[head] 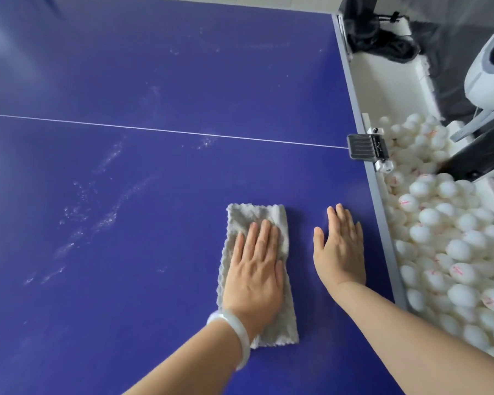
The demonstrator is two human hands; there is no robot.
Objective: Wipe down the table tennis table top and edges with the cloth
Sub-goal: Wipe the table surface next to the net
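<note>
Many balls fill the tray; left hand flat on cloth, right hand flat on table.

My left grip lies flat and palm down on the cloth. Its fingers are straight and close together, pointing away from me, with the thumb drawn in along the side. The left wrist runs straight with a pale bangle round it, and the bare left forearm slants up from the lower edge. My right grip lies near the left but apart from it, palm flat on the desk, fingers straight and together, thumb spread toward the left grip. The bare right forearm reaches in from the lower right.
</note>
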